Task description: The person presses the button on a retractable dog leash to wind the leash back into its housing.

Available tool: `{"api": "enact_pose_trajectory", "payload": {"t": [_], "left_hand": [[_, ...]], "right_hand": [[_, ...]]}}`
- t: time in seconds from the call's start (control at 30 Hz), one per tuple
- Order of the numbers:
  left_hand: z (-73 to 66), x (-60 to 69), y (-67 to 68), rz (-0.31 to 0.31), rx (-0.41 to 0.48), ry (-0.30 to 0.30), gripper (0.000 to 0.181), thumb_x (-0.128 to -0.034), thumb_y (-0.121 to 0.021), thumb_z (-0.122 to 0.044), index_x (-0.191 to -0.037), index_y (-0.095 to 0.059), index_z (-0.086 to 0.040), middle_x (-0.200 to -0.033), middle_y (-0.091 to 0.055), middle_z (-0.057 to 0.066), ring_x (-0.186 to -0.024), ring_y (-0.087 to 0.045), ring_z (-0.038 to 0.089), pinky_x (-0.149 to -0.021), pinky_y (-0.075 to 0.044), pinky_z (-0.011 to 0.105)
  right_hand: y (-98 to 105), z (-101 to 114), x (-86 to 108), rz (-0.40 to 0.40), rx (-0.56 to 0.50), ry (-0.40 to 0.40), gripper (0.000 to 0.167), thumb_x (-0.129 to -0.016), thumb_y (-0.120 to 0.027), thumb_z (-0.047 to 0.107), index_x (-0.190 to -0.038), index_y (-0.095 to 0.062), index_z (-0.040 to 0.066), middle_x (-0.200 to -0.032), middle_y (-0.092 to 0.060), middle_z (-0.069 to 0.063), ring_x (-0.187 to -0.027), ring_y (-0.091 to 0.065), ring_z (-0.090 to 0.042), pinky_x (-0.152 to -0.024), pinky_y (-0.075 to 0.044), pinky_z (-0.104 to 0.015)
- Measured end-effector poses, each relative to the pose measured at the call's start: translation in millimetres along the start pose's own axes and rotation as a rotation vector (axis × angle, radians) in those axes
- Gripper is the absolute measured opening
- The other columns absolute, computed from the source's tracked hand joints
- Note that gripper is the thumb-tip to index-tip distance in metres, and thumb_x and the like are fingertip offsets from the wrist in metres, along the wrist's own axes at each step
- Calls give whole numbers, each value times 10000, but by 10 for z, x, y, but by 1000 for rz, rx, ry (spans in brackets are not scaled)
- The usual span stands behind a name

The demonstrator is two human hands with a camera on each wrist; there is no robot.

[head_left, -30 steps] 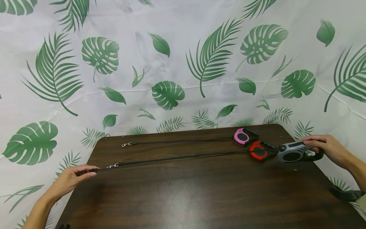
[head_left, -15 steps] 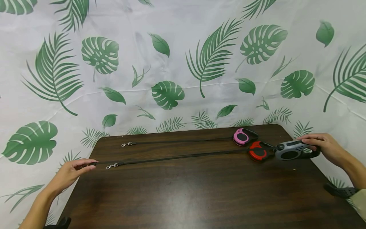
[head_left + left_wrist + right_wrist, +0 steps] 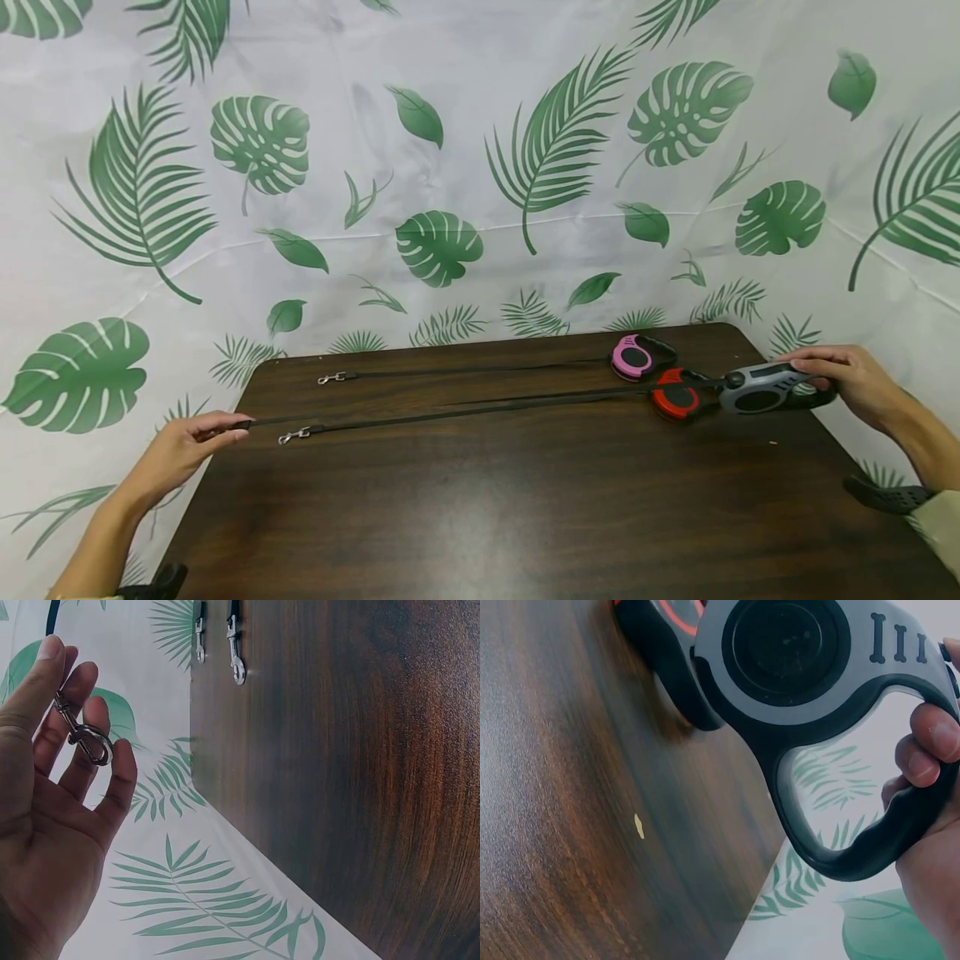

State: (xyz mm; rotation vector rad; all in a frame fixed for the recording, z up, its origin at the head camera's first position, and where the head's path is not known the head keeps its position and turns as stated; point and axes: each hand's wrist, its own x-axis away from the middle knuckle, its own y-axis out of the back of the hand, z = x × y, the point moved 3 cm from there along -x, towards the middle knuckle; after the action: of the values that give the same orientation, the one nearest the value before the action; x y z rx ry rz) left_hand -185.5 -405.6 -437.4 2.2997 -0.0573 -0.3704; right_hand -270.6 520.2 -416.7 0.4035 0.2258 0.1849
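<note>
My left hand [image 3: 176,454] is at the table's left edge, pinching the end of a black leash strap between thumb and forefinger. Below the pinch, the strap's metal snap hook [image 3: 88,739] hangs against the other fingers in the left wrist view. The strap stretches across to a grey-and-black retractable leash [image 3: 759,390] on the right. There, my right hand [image 3: 858,387] grips the looped handle [image 3: 855,862], fingers curled through it. This casing is held tilted, beside and partly over the red retractable leash [image 3: 677,395], whose strap [image 3: 465,412] lies extended on the table.
A pink retractable leash [image 3: 632,358] lies at the back right with its strap out to a silver snap hook [image 3: 331,378]. The red leash's snap hook [image 3: 294,435] lies nearer. All rest on a dark wooden table [image 3: 480,508] before a leaf-patterned cloth [image 3: 465,150].
My left hand has risen slightly and moved a little left with the strap end. The grey leash in my right hand has shifted slightly up and left. The red and pink leashes stay put.
</note>
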Motion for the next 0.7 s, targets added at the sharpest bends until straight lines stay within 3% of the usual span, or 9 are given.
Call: {"api": "enact_pose_trajectory", "payload": {"t": [0.23,0.47,0.7], "left_hand": [[1,10,-14,-12,0,-11,196,-967,-773,-66,-1151,-788,2,-1077,-717,-241,-940,-641,-93,-747,-483,97],[-21,-28,-3,-2,-9,0,208,-986,-758,-89,-1175,-786,-8,-1092,-720,-222,-940,-638,-89,-738,-487,116],[-53,-62,5,3,-18,8,217,-983,-766,-106,-1179,-788,-13,-1094,-740,-173,-936,-646,-86,-738,-486,112]], "right_hand": [[-15,33,-4,-23,80,29,330,-1064,-519,-58,-1138,-809,81,-944,-718,150,-737,-429,-163,-673,-233,-386],[-53,108,-14,-80,149,16,251,-1074,-546,4,-1140,-789,2,-936,-716,143,-769,-447,-173,-648,-296,-375],[-54,113,-18,-44,77,30,306,-1093,-479,-16,-1160,-778,-15,-1020,-763,127,-792,-524,-132,-639,-426,-307]]}}
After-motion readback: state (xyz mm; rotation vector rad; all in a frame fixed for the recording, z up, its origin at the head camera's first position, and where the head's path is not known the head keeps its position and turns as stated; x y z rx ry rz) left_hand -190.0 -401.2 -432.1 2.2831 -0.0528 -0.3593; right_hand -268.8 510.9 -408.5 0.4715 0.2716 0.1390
